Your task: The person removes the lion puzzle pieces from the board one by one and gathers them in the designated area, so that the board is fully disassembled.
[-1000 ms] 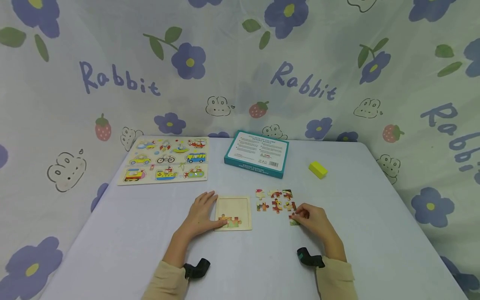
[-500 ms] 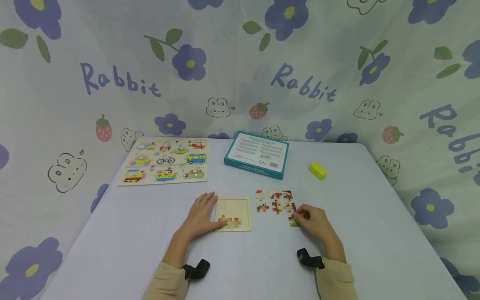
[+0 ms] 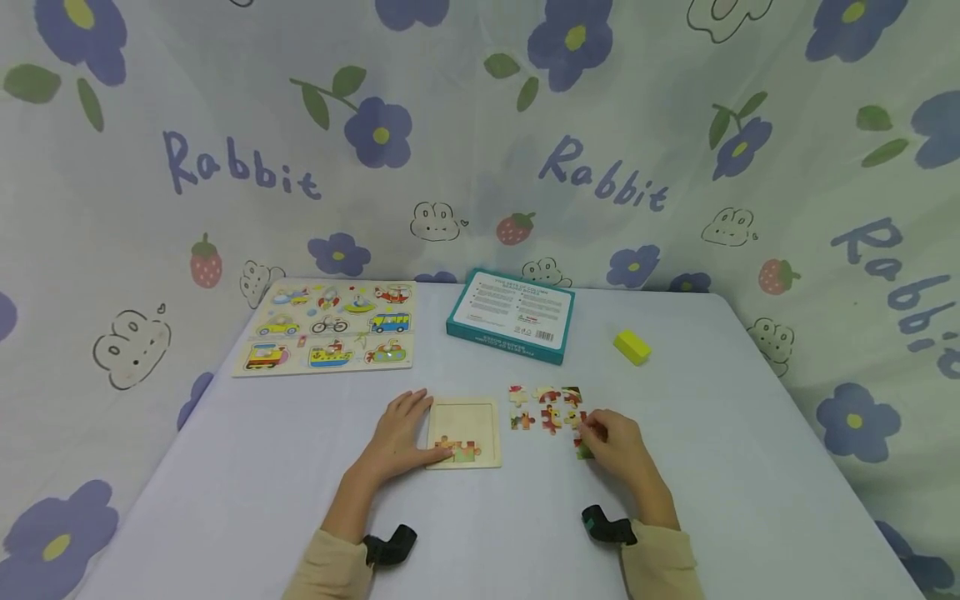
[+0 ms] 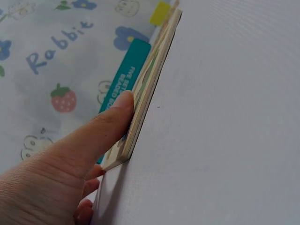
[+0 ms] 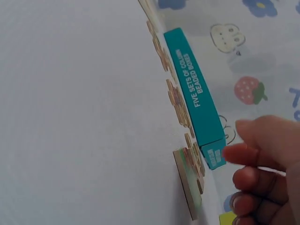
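A square wooden puzzle tray (image 3: pixel 463 418) lies on the table, with joined jigsaw pieces (image 3: pixel 467 452) along its near side. My left hand (image 3: pixel 397 437) rests at the tray's left edge, fingers extended and spread. Its thumb (image 4: pixel 105 124) lies on the near left part of the tray, over the pieces. Several loose jigsaw pieces (image 3: pixel 551 418) lie right of the tray. My right hand (image 3: pixel 618 442) is over the rightmost ones, beside a green piece (image 3: pixel 584 451). In the right wrist view, its thumb and loosely bent fingers stand apart, with nothing visible between them.
Behind the tray lies a teal and white box (image 3: pixel 512 315). A wooden vehicle puzzle board (image 3: pixel 326 327) is at the back left. A yellow block (image 3: pixel 632 347) sits at the back right. Patterned cloth hangs behind the white table (image 3: pixel 510 533).
My right fingertips have shifted slightly away from me, off the green piece and over the one beyond it. My left hand stays on the tray. The head view has tilted slightly.
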A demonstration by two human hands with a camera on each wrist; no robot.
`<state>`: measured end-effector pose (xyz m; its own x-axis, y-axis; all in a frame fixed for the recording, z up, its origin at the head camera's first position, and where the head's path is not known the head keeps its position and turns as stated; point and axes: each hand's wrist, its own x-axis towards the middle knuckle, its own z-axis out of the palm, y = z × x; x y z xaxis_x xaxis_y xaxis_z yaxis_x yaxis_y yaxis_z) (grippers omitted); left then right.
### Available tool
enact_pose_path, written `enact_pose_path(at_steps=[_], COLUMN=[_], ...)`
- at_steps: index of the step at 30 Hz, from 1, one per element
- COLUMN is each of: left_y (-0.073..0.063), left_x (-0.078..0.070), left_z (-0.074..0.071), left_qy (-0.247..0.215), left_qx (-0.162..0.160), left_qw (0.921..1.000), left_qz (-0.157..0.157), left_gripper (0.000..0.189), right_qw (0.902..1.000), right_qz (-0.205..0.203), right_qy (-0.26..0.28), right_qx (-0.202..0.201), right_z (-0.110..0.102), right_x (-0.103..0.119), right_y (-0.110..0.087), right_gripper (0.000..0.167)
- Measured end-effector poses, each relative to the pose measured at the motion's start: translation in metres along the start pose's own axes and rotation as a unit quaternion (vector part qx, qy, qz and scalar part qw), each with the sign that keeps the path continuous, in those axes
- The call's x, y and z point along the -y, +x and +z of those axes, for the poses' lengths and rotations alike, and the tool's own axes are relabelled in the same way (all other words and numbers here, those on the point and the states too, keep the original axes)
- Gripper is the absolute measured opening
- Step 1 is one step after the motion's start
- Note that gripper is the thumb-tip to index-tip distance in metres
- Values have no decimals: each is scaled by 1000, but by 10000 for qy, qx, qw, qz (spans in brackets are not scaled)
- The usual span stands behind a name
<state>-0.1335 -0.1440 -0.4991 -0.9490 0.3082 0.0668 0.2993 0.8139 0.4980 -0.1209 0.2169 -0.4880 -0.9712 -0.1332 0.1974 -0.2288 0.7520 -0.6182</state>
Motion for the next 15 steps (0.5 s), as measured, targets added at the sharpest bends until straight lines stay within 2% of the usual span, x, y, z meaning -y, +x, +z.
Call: enact_pose_path(at_steps=[4,7,15], left_y=[-1,-1,-1], left_x=[-1,-1,-1], left_z=[0,-1,0], left_qy=[1,-17,36], left_qx=[-10,-28,-83], left_qw=[10000,10000,9999], left_qz=[19,24,83], left_gripper=[96,90,76], right_qw=[9971,9940,9866], right_qz=[-662,-982,-1564], right_qy=[260,374,415], right_qx=[-277,-297,197], right_z=[2,5,21], right_x=[5,11,28], right_y=[-1,-1,1], right_gripper=[9,9,9])
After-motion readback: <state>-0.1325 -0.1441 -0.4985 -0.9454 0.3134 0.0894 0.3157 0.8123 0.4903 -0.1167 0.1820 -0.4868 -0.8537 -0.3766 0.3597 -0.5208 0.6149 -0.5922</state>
